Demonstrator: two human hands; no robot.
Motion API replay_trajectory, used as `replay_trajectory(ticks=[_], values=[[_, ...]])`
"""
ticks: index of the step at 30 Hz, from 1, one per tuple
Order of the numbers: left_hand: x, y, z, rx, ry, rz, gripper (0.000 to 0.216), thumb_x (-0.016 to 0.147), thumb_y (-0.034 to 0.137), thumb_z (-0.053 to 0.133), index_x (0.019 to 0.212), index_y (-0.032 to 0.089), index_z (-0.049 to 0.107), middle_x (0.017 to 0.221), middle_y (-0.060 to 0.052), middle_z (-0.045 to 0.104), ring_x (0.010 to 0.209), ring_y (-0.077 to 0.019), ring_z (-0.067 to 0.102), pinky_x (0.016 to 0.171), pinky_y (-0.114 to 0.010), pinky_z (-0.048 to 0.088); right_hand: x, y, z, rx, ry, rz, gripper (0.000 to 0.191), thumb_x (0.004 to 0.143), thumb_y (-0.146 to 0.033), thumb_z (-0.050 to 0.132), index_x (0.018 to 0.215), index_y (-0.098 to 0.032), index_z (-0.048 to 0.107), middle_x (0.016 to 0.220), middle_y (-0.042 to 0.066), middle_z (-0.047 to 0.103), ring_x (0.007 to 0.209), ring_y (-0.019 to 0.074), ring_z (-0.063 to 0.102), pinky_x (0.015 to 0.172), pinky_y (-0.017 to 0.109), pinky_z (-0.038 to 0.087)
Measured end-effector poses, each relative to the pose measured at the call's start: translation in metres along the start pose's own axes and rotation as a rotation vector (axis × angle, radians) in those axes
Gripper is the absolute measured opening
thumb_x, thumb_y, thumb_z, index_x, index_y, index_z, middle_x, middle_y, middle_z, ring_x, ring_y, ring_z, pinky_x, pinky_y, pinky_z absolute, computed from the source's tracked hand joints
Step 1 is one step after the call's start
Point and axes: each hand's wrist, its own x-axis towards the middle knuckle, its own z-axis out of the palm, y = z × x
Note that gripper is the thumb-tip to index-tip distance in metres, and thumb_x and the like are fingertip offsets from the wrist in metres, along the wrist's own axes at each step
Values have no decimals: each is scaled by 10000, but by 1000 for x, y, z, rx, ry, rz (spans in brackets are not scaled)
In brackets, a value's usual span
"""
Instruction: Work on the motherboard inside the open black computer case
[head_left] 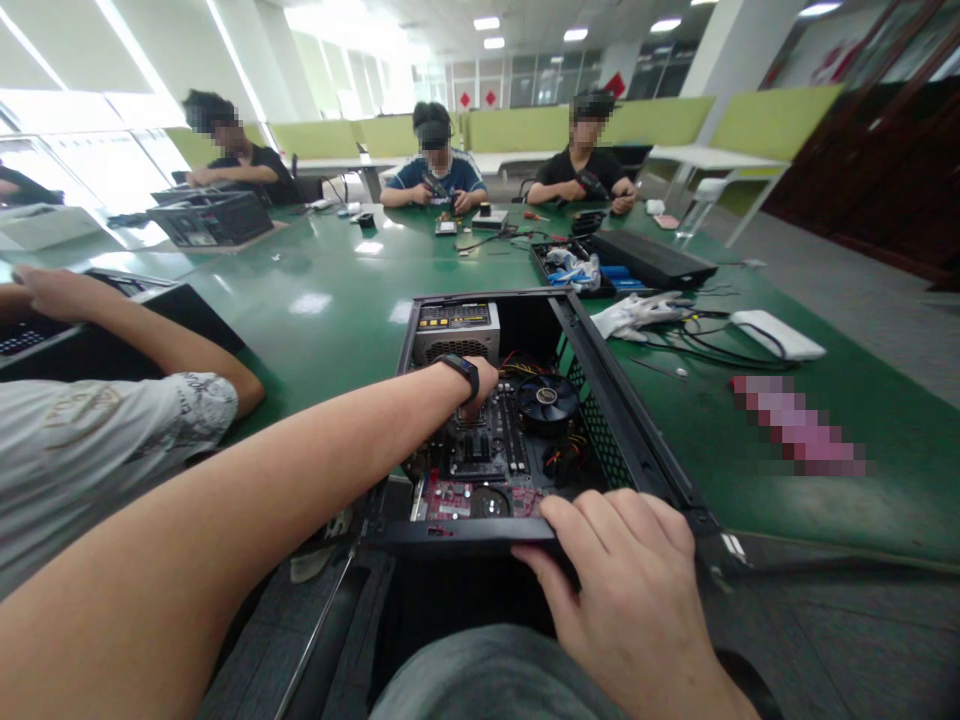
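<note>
An open black computer case (630,420) lies in front of me at the table's near edge. My right hand (622,560) grips its near rim, thumb below and fingers over the top. My left hand (484,380), with a dark band on the wrist, reaches down inside over the motherboard (480,450); its fingers are mostly hidden, so any held thing does not show. Right of that hand sits a round black cooling fan (547,400). A power supply (457,332) fills the far left corner, and a red circuit card (450,500) lies along the near side.
Right of the case are white gloves (637,315), black cables and a white box (778,335). An open black toolbox (652,262) stands beyond. A co-worker's arm (165,340) rests on another case at left. People with power drills sit across the green table (322,300).
</note>
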Motion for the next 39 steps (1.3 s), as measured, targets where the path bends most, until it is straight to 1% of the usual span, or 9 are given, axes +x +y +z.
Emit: replay_trajectory(ticks=[4, 8, 14, 21, 25, 31, 33, 36, 39], values=[[-2, 1, -1, 22, -15, 8, 613, 456, 282, 923, 1024, 99, 784, 1075, -187, 750, 1025, -322, 694, 848, -302, 543, -1, -1, -1, 3, 0, -2, 187, 893, -366, 617, 1032, -242, 607, 798, 15, 572, 804, 214, 449, 803, 401, 296], [-2, 0, -2, 4, -16, 1, 588, 463, 283, 920, 1011, 118, 788, 1074, -174, 753, 1025, -318, 696, 861, -299, 542, 0, 0, -1, 5, -6, 0, 181, 893, -364, 616, 1027, -242, 606, 798, 10, 567, 807, 214, 448, 802, 401, 292], [1, -1, 1, 2, -6, 5, 581, 489, 351, 903, 1002, 107, 785, 1061, -181, 754, 1012, -317, 694, 858, -316, 547, 0, 0, -2, 1, -5, -5, 184, 894, -351, 615, 1036, -234, 616, 799, 13, 568, 807, 211, 444, 809, 399, 290], [1, -3, 4, -17, 18, 16, 521, 474, 308, 899, 950, 124, 796, 1022, -173, 764, 977, -317, 702, 830, -321, 546, 1, -1, -3, -11, -17, -5, 193, 895, -352, 612, 1042, -228, 621, 810, 20, 577, 816, 213, 455, 813, 398, 300], [2, -5, 4, -78, 55, 4, 492, 446, 294, 899, 896, 125, 800, 982, -163, 770, 951, -316, 702, 818, -320, 540, 1, 0, -4, -21, -40, -12, 219, 894, -368, 616, 1063, -228, 623, 823, 24, 581, 822, 215, 457, 817, 400, 305], [1, -7, 4, -48, 42, -5, 472, 507, 381, 860, 918, 158, 802, 998, -136, 768, 960, -302, 696, 823, -316, 530, 0, -1, -2, -45, -26, -14, 250, 894, -426, 630, 1046, -228, 625, 815, 23, 583, 817, 215, 459, 815, 399, 299], [-1, -9, 4, -62, 77, 14, 481, 544, 450, 827, 920, 152, 796, 984, -138, 765, 938, -289, 696, 796, -303, 527, 0, -2, -1, -44, -10, -9, 228, 901, -413, 625, 1036, -230, 627, 802, 18, 577, 807, 210, 458, 814, 396, 296], [-6, -15, 0, -105, 190, 46, 501, 605, 534, 748, 937, 161, 781, 968, -123, 760, 895, -257, 693, 746, -284, 516, 2, -1, 0, -38, 2, -11, 219, 900, -411, 626, 1020, -227, 634, 796, 18, 573, 802, 207, 456, 812, 392, 292], [-14, -22, -10, -152, 309, 23, 457, 638, 524, 702, 930, 179, 770, 923, -89, 759, 853, -225, 686, 719, -267, 499, 12, 4, 3, -49, -7, -8, 216, 898, -420, 626, 974, -219, 638, 791, 25, 566, 811, 209, 453, 817, 391, 287]])
